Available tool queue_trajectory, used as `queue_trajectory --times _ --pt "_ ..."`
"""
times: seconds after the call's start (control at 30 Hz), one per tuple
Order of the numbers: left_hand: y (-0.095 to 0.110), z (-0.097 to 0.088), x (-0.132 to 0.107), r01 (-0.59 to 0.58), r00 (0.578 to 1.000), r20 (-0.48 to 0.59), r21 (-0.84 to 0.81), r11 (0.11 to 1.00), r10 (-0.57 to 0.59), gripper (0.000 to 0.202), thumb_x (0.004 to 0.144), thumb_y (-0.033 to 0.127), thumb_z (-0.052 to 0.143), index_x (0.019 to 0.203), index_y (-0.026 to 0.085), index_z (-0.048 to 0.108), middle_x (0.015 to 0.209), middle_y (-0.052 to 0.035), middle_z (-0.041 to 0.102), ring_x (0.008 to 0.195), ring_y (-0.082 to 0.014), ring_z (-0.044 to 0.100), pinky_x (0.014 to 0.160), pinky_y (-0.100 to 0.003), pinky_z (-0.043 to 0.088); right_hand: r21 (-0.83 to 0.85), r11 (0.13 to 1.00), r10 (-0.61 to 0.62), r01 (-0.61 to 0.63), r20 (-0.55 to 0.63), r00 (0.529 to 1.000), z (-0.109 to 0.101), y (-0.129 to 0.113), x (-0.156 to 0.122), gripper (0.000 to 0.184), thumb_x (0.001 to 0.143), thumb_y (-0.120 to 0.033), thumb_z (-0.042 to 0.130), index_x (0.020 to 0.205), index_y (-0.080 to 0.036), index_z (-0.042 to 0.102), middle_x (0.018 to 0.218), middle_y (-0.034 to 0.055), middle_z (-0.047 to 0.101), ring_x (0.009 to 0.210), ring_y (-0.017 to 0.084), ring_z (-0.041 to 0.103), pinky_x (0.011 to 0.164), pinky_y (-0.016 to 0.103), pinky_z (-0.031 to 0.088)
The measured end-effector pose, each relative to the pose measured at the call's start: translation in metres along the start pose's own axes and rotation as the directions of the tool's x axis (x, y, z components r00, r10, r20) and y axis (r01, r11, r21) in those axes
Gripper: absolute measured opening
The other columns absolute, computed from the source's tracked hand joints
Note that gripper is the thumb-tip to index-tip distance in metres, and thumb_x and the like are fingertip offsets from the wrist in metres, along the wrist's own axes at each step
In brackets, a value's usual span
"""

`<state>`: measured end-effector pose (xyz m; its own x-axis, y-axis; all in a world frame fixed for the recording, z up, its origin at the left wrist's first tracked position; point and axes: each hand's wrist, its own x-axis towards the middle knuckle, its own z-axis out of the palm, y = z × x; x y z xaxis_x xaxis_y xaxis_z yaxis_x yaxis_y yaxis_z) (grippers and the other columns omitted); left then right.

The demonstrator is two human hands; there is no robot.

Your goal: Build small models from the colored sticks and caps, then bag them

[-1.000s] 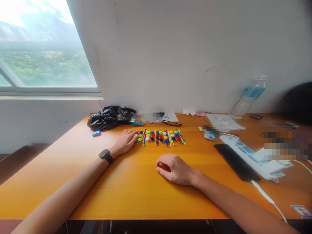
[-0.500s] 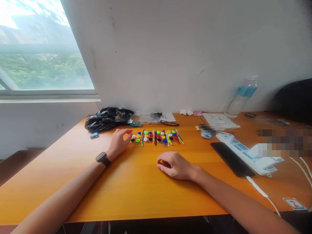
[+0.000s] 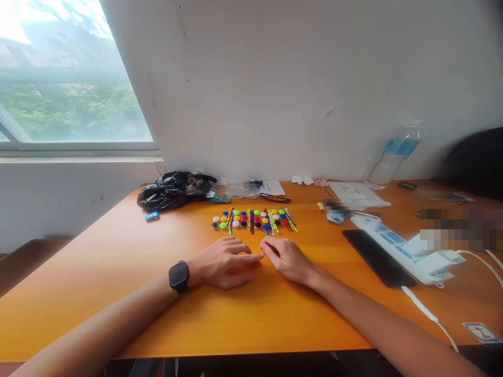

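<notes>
My left hand (image 3: 226, 262), with a black watch on the wrist, is over the table with its fingers apart. Its index fingertip meets the fingers of my right hand (image 3: 288, 257). The right hand's thumb and index finger are pinched together; anything between them is too small or hidden. Just beyond both hands lie rows of small round colored discs (image 3: 236, 223) in red, white, yellow, green, blue and black. Between their groups lie bundles of thin colored plastic strips (image 3: 251, 222), some slanted. At the left end, a white disc (image 3: 216, 220) lies behind a black one.
A black plastic bag (image 3: 173, 191) and a small blue packet (image 3: 152, 216) lie at the back left. Clear plastic wrapping (image 3: 236, 188) is near the wall. On the right are a phone (image 3: 375, 256) on a cable, a power strip (image 3: 393, 246) and a clear bottle (image 3: 389, 159).
My left hand has moved from the left end of the disc rows toward me and right, to my right hand. The red disc at that corner is gone. The right hand's fingers have closed.
</notes>
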<state>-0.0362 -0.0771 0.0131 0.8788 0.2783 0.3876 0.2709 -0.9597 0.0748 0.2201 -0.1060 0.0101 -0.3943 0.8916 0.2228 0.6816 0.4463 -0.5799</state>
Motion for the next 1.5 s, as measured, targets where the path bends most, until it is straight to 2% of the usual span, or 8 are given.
queue_trajectory --times 0.07,0.17,0.27,0.33,0.53,1.27,1.5 --pt "-0.008 0.002 -0.003 0.126 0.985 -0.12 0.031 0.992 -0.121 0.041 0.104 0.04 0.058 0.142 0.025 0.062 0.104 -0.0094 0.076 0.089 -0.024 0.069 0.08 -0.039 0.053 0.028 0.999 -0.02 0.019 0.026 0.999 -0.001 -0.003 -0.001 0.028 0.11 -0.037 0.044 0.099 -0.022 0.066 0.078 0.0002 0.069 0.068 0.016 0.059 0.066 0.027 0.038" --pt "-0.028 0.004 -0.007 0.388 0.893 -0.293 0.117 0.914 -0.342 0.025 0.107 0.034 0.053 0.119 0.022 0.071 0.101 -0.0095 0.074 0.094 -0.0252 0.069 0.084 -0.039 0.053 0.052 0.998 -0.041 0.037 0.078 0.996 -0.002 -0.008 -0.003 0.02 0.107 -0.036 0.052 0.103 -0.022 0.066 0.075 -0.0009 0.07 0.065 0.015 0.059 0.065 0.027 0.039" --pt "-0.049 0.003 -0.011 0.556 0.808 -0.323 0.139 0.82 -0.493 0.021 0.104 0.033 0.055 0.101 0.022 0.073 0.094 -0.0083 0.071 0.086 -0.0237 0.066 0.075 -0.036 0.052 0.048 0.994 -0.103 0.098 0.111 0.989 -0.001 -0.009 -0.003 0.021 0.107 -0.031 0.051 0.099 -0.021 0.067 0.084 0.0013 0.075 0.071 0.016 0.063 0.071 0.028 0.042" --pt "-0.058 0.002 -0.013 0.59 0.786 -0.317 0.129 0.797 -0.531 0.019 0.101 0.034 0.06 0.1 0.022 0.074 0.094 -0.0079 0.07 0.085 -0.0234 0.066 0.073 -0.035 0.051 0.001 0.99 -0.143 0.144 0.109 0.984 0.0 -0.007 -0.003 0.025 0.108 -0.028 0.048 0.093 -0.021 0.067 0.088 0.0033 0.075 0.077 0.018 0.064 0.076 0.029 0.043" --pt "-0.063 0.007 -0.015 0.567 0.812 -0.274 0.161 0.808 -0.516 0.024 0.1 0.031 0.058 0.11 0.023 0.078 0.099 -0.0084 0.069 0.087 -0.0235 0.065 0.075 -0.036 0.053 -0.047 0.985 -0.157 0.163 0.119 0.981 -0.001 -0.006 -0.004 0.027 0.108 -0.026 0.047 0.093 -0.022 0.069 0.088 0.004 0.074 0.079 0.019 0.065 0.078 0.029 0.044" --pt "-0.063 0.011 -0.014 0.568 0.818 -0.263 0.224 0.792 -0.512 0.022 0.103 0.027 0.057 0.093 0.022 0.077 0.097 -0.0074 0.07 0.091 -0.0237 0.064 0.076 -0.035 0.05 -0.021 0.989 -0.143 0.149 0.162 0.976 -0.005 -0.01 -0.003 0.021 0.105 -0.028 0.054 0.099 -0.022 0.073 0.093 0.0036 0.077 0.082 0.019 0.067 0.074 0.028 0.041" --pt "-0.065 0.012 -0.013 0.57 0.817 -0.259 0.229 0.79 -0.515 0.022 0.103 0.029 0.056 0.109 0.022 0.076 0.102 -0.0094 0.068 0.094 -0.0261 0.062 0.079 -0.038 0.053 -0.035 0.988 -0.141 0.149 0.166 0.976 -0.006 -0.011 -0.004 0.021 0.105 -0.03 0.056 0.101 -0.023 0.075 0.088 0.0027 0.075 0.076 0.017 0.064 0.071 0.028 0.039"
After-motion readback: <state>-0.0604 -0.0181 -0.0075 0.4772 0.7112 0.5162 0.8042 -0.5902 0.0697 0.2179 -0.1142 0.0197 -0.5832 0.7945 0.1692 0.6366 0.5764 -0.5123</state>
